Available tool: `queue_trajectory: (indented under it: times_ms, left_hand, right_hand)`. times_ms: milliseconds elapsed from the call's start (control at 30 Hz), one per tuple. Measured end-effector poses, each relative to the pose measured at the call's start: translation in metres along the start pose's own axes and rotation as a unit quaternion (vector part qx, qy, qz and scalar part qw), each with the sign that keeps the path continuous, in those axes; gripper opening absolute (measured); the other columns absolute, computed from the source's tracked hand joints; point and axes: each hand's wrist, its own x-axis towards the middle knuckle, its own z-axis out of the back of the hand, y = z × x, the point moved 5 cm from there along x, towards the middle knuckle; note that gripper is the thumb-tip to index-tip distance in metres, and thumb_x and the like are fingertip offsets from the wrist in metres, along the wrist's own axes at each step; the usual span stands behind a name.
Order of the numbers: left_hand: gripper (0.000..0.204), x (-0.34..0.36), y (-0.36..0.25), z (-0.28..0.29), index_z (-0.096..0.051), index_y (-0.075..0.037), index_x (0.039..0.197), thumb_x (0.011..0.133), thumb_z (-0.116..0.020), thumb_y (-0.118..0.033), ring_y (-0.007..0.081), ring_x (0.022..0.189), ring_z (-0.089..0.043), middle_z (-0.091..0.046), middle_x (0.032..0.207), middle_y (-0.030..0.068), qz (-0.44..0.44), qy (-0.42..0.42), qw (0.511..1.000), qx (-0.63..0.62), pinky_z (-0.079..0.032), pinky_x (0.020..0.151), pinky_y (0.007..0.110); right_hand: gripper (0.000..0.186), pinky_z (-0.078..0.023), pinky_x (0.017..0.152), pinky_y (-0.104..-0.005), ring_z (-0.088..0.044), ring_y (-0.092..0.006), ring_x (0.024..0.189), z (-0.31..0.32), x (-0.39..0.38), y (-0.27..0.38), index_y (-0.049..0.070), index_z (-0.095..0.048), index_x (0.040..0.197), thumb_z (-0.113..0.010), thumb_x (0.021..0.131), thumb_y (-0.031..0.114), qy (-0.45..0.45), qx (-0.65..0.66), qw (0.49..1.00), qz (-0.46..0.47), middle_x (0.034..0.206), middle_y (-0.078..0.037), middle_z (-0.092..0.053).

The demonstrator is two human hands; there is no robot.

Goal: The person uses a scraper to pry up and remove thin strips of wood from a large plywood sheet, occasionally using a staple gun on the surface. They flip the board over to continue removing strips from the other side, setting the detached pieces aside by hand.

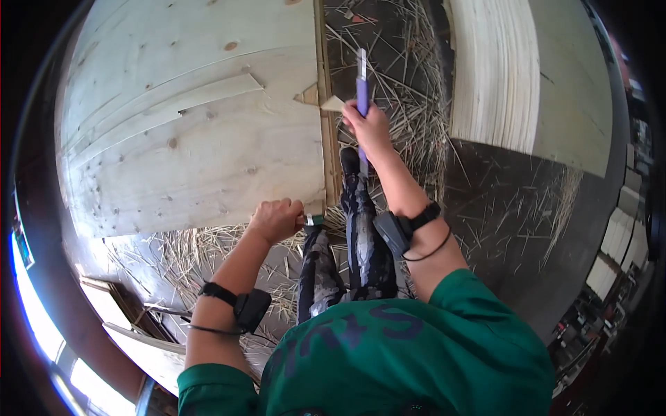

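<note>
My right hand (368,128) is closed around a long purple-handled utility knife (362,97), its bare blade pointing away from me. A pale, pointed scrap of veneer (334,104) sticks out at the thumb side of that hand, by the right edge of the plywood stack (229,152). My left hand (277,220) is a fist at the stack's near edge, towards its right corner. From it juts a small green and whitish object (314,220), mostly hidden by the fingers, so its kind is unclear.
A loose veneer strip (208,97) lies on the plywood's top sheet. At the right stands a tall stack of thin veneer sheets (496,76). Splintery wood strips (416,90) litter the dark floor (479,201) between the stacks. My legs and shoe (349,161) stand by the plywood's right edge.
</note>
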Motion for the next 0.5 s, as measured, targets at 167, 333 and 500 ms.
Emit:
queue_trajectory:
  times_ms: [167,333,500]
  left_hand:
    - [0.012,0.042,0.022,0.029,-0.058,-0.012,0.082,0.079,-0.062,-0.023,0.0288,0.063,-0.066,-0.061,0.072,0.0077,0.007,0.013,1.000,-0.003,-0.054,0.056,0.043]
    - [0.013,0.072,0.046,0.062,-0.058,-0.012,0.084,0.078,-0.064,-0.022,0.0291,0.067,-0.066,-0.062,0.075,0.0068,0.027,0.058,0.997,-0.050,-0.054,0.058,0.043]
    - [0.019,0.113,0.073,0.128,-0.059,-0.010,0.090,0.082,-0.067,-0.025,0.0322,0.075,-0.066,-0.064,0.082,0.0093,0.126,0.068,0.983,-0.113,-0.053,0.065,0.045]
  right_hand:
    - [0.027,-0.051,0.058,-0.0294,-0.067,-0.0156,0.063,-0.050,0.097,0.021,0.005,-0.063,0.088,-0.071,0.089,0.031,0.043,-0.317,0.944,0.080,0.065,-0.005,-0.066]
    - [0.032,-0.052,0.062,-0.0355,-0.069,-0.0226,0.066,-0.063,0.129,0.031,0.006,-0.064,0.087,-0.071,0.086,0.036,0.107,-0.354,0.925,0.083,0.065,-0.008,-0.066]
    - [0.034,-0.053,0.063,-0.0364,-0.069,-0.0247,0.066,-0.071,0.164,0.036,0.006,-0.064,0.085,-0.071,0.086,0.039,0.166,-0.400,0.898,0.071,0.068,-0.008,-0.068]
